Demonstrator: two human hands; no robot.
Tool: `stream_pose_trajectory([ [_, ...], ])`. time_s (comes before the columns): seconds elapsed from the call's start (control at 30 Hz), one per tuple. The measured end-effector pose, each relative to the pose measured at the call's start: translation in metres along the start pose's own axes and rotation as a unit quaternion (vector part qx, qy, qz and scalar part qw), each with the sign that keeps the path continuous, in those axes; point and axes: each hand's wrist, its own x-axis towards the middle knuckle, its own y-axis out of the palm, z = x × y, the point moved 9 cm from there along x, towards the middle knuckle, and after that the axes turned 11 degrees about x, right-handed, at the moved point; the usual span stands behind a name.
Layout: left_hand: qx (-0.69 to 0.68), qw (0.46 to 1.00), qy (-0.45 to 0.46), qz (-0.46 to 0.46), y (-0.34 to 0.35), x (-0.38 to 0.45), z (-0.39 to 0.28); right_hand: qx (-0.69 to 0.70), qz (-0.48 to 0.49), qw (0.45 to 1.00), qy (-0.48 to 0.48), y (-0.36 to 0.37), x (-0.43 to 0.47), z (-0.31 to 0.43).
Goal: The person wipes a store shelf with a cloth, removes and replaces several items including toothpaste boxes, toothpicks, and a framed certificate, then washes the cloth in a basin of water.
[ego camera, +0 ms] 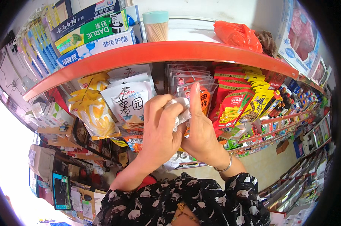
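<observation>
My left hand (162, 127) is closed around a crumpled white tissue or cloth (182, 110), in front of the hanging snack packets. Against it rests my right hand (200, 130), its index finger or thumb pointing up and touching the white wad's right side; whether it grips the wad too cannot be told. A white snack pouch (130, 101) hangs behind my left hand. Red snack packets (234, 107) hang right of my right hand, and yellow-white snack pouches (98, 115) hang at the left.
Above runs a shelf with a red edge (159, 52), carrying toothpaste boxes (94, 34), a toothpick jar (156, 26), a red plastic bag (236, 36) and a boxed doll (300, 34). Stocked shelves stretch along the right. At lower left are a monitor (61, 190) and a black wire basket (95, 141).
</observation>
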Motion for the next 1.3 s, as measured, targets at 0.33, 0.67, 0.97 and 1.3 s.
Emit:
stream_pose_trajectory([
  [0.33,-0.217,0.937,-0.267,0.064,0.019,-0.027,0.069,0.156,0.087,0.977,0.113,-0.024,0.010,0.006],
  [0.67,-0.276,0.899,-0.324,0.108,0.026,-0.062,0.078,0.110,-0.081,0.989,0.059,-0.101,0.161,-0.086],
  [0.97,-0.264,0.908,-0.306,0.113,0.020,-0.067,0.077,0.036,0.035,0.990,0.134,-0.059,0.165,-0.106],
  [1.3,-0.297,0.893,-0.312,0.130,0.034,-0.068,0.077,-0.199,0.018,0.977,0.081,-0.147,0.166,-0.102],
])
